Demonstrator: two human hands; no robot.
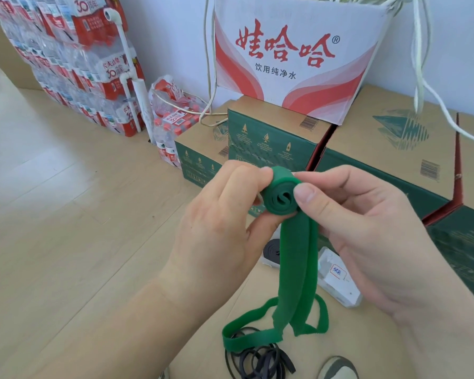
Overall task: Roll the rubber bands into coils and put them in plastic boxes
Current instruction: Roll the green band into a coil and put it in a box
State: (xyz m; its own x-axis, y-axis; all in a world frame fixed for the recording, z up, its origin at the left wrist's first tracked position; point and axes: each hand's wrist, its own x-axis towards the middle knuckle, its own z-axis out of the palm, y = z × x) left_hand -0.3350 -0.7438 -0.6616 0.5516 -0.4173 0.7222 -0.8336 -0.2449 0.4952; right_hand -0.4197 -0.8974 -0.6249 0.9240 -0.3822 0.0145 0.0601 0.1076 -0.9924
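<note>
A wide green rubber band (281, 196) is partly rolled into a coil in mid-air at the centre. My left hand (225, 214) grips the coil from the left, and my right hand (361, 220) pinches it from the right with the thumb on its face. The unrolled tail of the green band hangs down to the cardboard below. A clear plastic box (268, 261) on the cardboard holds a coiled black band (272, 248). A second plastic box (337, 280) with a white label lies to the right, partly behind my right hand. Loose black bands (257, 362) lie tangled at the bottom.
Green-and-brown cartons (274, 132) stand behind my hands, with a white-and-red carton (293, 58) on top. Stacked packs of water bottles (74, 64) fill the far left. White cords (419, 64) hang at the right. A shoe (337, 367) shows at the bottom edge. Wooden floor (66, 201) lies left.
</note>
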